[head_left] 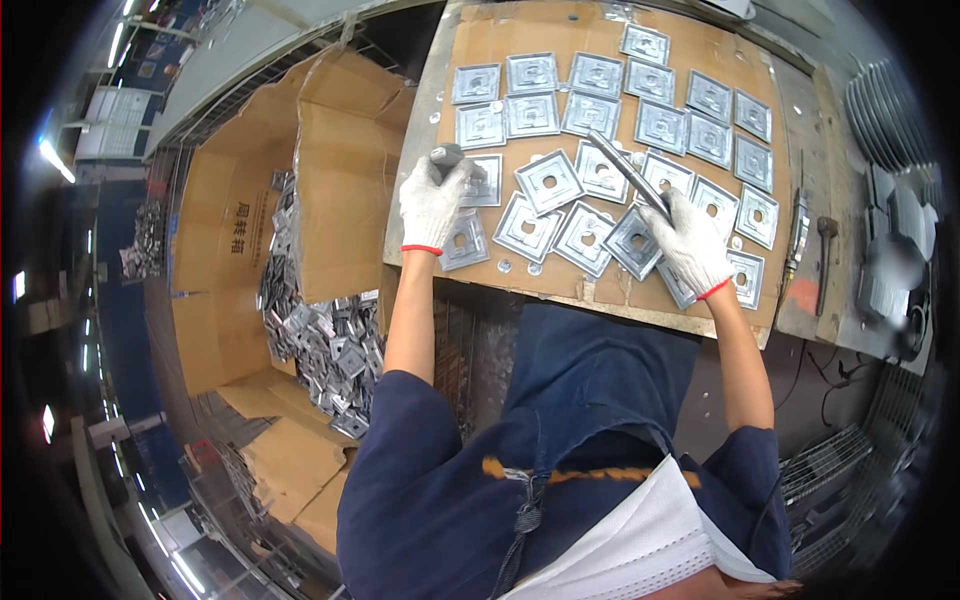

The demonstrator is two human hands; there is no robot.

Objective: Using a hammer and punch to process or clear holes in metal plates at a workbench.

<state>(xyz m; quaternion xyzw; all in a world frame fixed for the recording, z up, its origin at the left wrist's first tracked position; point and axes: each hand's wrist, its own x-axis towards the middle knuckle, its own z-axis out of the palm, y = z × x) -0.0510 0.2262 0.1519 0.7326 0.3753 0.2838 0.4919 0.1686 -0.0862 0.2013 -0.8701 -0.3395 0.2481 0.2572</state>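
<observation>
My left hand [434, 200], in a white knit glove, is closed around a short dark grey rounded piece [446, 156] whose kind I cannot make out. It is over the left edge of the board, beside a square metal plate [487, 180]. My right hand [690, 240], gloved the same way, grips a long metal bar [622, 167] that slants up and left above the plates. Under and around that hand lie several square grey plates, many with a round centre hole, such as one plate [549, 182]. A tilted plate [632, 243] is partly beneath my right fingers.
Brown cardboard [490, 40] covers the tabletop. To the left, a large open carton [345, 180] stands by a heap of metal pieces [335, 350]. At right are a slim tool [797, 235], a hammer-like tool [825, 262] and a row of stacked round discs [885, 115].
</observation>
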